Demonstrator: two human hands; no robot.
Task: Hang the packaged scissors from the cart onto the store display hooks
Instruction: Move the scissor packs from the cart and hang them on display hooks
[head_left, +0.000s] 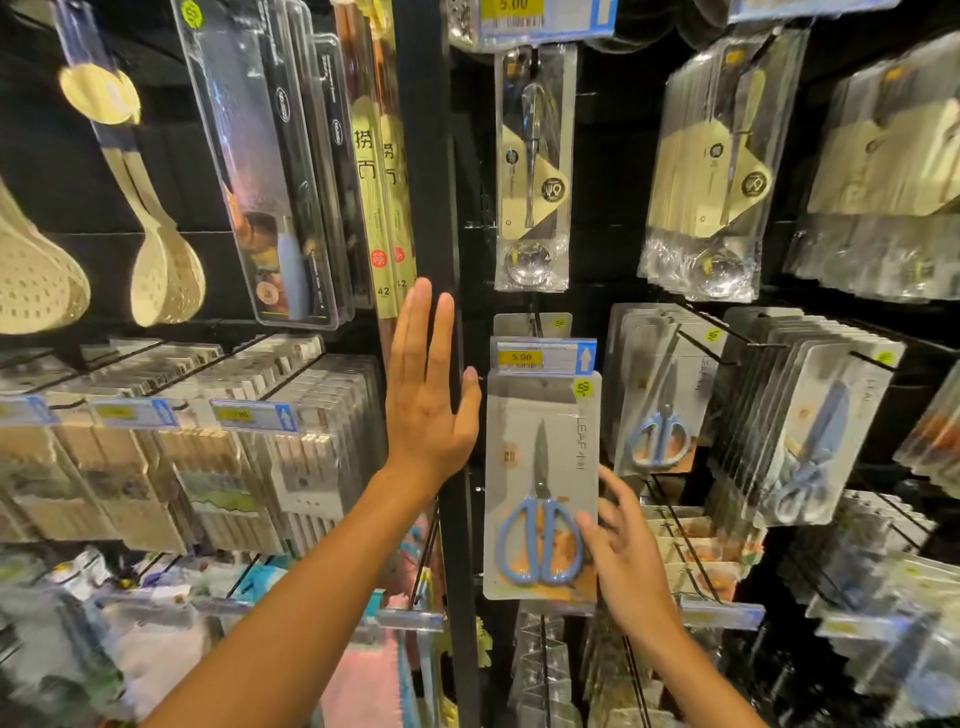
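The scissors pack (540, 493) is seen hanging on its hook, just under the price tag (543, 356). The left hand (428, 400) is held flat, fingers straight, nothing gripped, its thumb tip just left of the pack's top corner. The right hand (621, 540) is spread loose at the pack's lower right edge, fingertips touching or nearly so; nothing is clamped. This pack looks placed. Next, another pack must be fetched from the cart, which is not shown, and its slot lined up with a hook.
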